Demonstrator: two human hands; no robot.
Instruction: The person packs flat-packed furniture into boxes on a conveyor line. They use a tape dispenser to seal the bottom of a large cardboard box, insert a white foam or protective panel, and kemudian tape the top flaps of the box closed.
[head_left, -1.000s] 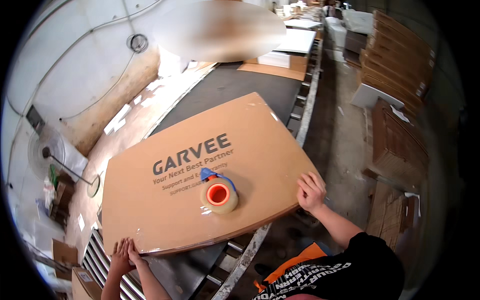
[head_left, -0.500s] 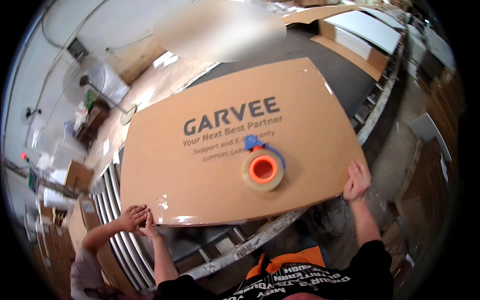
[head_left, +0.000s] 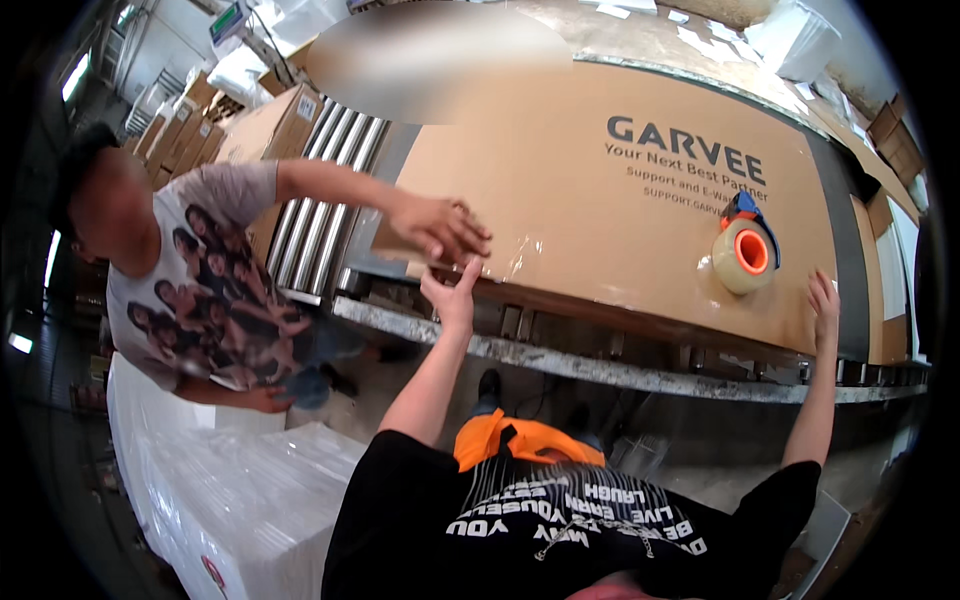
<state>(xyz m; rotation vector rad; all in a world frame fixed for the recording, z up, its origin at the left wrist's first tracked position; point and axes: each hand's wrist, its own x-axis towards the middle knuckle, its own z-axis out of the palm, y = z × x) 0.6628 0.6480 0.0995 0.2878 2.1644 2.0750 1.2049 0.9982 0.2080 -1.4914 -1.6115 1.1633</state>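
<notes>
A large, flat brown cardboard box (head_left: 560, 170) with dark print lies on the conveyor before me. On its right part rests a tape dispenser (head_left: 742, 256) with a clear roll, an orange core and a blue handle. My left hand (head_left: 453, 294) is at the box's front edge toward the left, thumb and fingers spread. Just above it, a co-worker's hand (head_left: 440, 228) reaches over the box's left end, so close that the two hands overlap in view. At the front right edge, my right hand (head_left: 825, 298) has its fingers stretched out against the box.
Metal rollers (head_left: 325, 200) stand left of the box, with a cardboard carton (head_left: 275, 130) behind them. The co-worker (head_left: 215, 270) stands at my left. Plastic-wrapped white stacks (head_left: 240, 490) fill the lower left. The conveyor's worn metal rail (head_left: 600, 372) runs between me and the box.
The view has swung left, bringing the co-worker's upper body into sight. The co-worker's arm now reaches across above my left hand. The tape dispenser still rests on the box.
</notes>
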